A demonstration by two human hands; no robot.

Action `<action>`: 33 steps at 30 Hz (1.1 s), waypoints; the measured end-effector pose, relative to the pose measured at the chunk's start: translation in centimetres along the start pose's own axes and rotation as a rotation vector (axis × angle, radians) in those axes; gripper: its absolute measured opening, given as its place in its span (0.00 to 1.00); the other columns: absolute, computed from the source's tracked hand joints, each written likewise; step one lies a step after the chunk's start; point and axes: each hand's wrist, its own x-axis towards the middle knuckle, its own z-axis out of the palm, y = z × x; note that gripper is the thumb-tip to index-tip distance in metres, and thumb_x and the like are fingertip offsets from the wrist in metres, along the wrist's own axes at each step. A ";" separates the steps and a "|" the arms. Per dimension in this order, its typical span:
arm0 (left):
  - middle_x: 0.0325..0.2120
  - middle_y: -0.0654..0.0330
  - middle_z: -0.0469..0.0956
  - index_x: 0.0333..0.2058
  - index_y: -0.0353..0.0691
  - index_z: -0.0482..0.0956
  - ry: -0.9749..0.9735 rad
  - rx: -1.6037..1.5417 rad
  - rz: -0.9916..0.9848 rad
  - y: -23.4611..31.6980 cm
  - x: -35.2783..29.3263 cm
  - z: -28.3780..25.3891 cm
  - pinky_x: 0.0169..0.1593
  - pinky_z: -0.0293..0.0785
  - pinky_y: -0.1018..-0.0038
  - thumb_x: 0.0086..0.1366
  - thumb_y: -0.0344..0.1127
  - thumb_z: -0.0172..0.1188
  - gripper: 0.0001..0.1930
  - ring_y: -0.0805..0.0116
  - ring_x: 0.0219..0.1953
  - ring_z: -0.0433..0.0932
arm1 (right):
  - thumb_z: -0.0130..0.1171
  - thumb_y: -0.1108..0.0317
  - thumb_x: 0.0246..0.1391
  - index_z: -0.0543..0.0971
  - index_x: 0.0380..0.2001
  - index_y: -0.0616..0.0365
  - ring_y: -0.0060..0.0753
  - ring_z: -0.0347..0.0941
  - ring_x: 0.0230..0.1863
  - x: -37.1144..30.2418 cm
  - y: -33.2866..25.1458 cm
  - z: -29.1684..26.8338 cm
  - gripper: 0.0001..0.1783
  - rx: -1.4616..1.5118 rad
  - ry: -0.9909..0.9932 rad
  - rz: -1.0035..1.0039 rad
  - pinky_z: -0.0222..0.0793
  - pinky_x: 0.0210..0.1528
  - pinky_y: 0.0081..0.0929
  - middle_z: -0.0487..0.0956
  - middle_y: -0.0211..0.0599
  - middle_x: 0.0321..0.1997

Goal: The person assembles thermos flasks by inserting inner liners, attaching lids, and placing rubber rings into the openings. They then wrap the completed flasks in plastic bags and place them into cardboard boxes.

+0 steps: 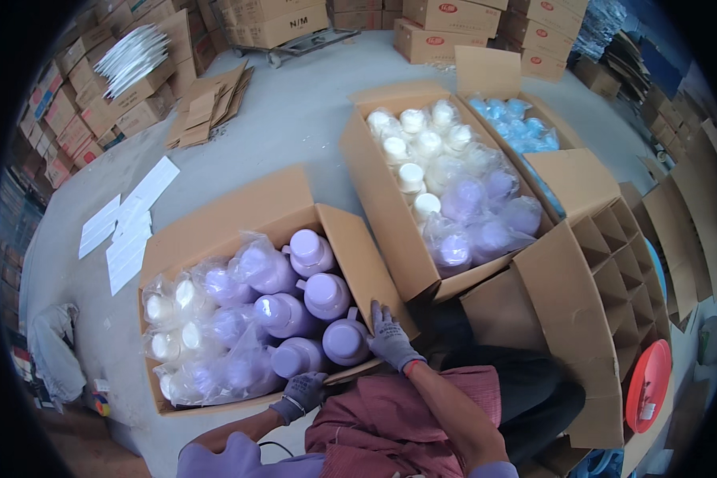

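A cardboard carton point(231, 205) on the floor before me holds lilac and white bottles, several wrapped in clear plastic bags. Bare lilac bottles with handles, such as one lilac bottle point(325, 295), fill its right side. My left hand point(301, 396), in a grey glove, is closed over the carton's near edge, beside a lilac bottle point(297, 357). Also gloved, my right hand point(392, 342) rests against the carton's right flap point(357, 255) with fingers stretched out, close to another lilac bottle point(346, 342). Neither hand holds a bottle.
A second carton point(382, 239) holds bagged white and lilac bottles; blue ones point(518, 127) fill another behind it. Cardboard dividers point(609, 275) and a red round lid point(648, 386) are at my right. Paper sheets point(135, 227) lie left, with flattened cardboard point(207, 107) farther back.
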 end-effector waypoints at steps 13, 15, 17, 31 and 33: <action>0.36 0.45 0.78 0.39 0.41 0.77 -0.051 -0.092 0.210 7.4 7.8 -6.4 0.41 0.74 0.54 0.65 0.43 0.55 0.13 0.47 0.37 0.79 | 0.57 0.55 0.52 0.53 0.70 0.58 0.58 0.75 0.54 -2.7 6.5 -6.2 0.46 0.009 0.046 0.015 0.70 0.57 0.45 0.73 0.61 0.58; 0.41 0.49 0.78 0.46 0.44 0.75 0.318 0.094 0.263 5.2 11.1 -10.7 0.48 0.70 0.56 0.60 0.46 0.60 0.18 0.49 0.43 0.76 | 0.55 0.53 0.55 0.57 0.69 0.58 0.56 0.73 0.57 -3.4 7.6 -6.0 0.42 0.028 0.078 0.014 0.68 0.59 0.43 0.70 0.58 0.63; 0.54 0.51 0.70 0.60 0.46 0.67 0.181 0.534 0.007 2.0 12.2 -12.6 0.54 0.68 0.56 0.50 0.49 0.67 0.38 0.52 0.57 0.69 | 0.54 0.51 0.57 0.59 0.68 0.57 0.55 0.70 0.61 -4.9 7.0 -6.9 0.40 0.065 0.036 0.013 0.67 0.62 0.42 0.69 0.56 0.65; 0.51 0.48 0.75 0.60 0.36 0.65 0.119 -0.425 0.406 15.5 8.7 -22.5 0.58 0.70 0.62 0.63 0.38 0.63 0.29 0.56 0.53 0.75 | 0.63 0.66 0.57 0.73 0.56 0.63 0.42 0.59 0.70 -13.4 -4.7 -14.8 0.25 1.270 0.514 -0.463 0.56 0.68 0.32 0.65 0.51 0.67; 0.52 0.46 0.75 0.62 0.36 0.64 -0.070 -0.401 0.375 10.4 12.0 -17.3 0.59 0.68 0.60 0.66 0.39 0.59 0.28 0.51 0.54 0.74 | 0.67 0.70 0.53 0.81 0.34 0.63 0.43 0.66 0.64 -16.1 -2.9 -17.2 0.08 0.907 0.627 -0.443 0.61 0.64 0.32 0.71 0.47 0.62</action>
